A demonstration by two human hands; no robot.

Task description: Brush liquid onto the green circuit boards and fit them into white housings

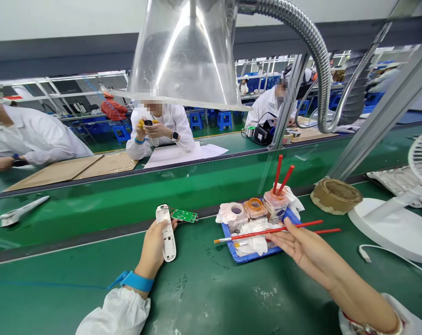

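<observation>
My left hand (153, 246) is closed round a long white plastic housing (168, 239), held upright above the green bench. A small green circuit board (185, 215) sticks out to the right behind the housing, apparently joined to it by thin wires. Over a blue tray (244, 258), my right hand (298, 242) pinches a red-handled paintbrush (273, 231) between thumb and fingers, its bristles pointing left. Partly behind those fingers, a second red brush (327, 231) lies across the tray. White crumpled tissue (254, 244) fills the tray's front.
Behind the tissue stand small jars, including an orange-rimmed one (256, 210) and one holding red sticks (276, 204). To the right are a tape roll (336, 197), a white fan (388, 223) and a cable plug (364, 253). A clear hood (186, 56) hangs overhead. Co-workers sit opposite.
</observation>
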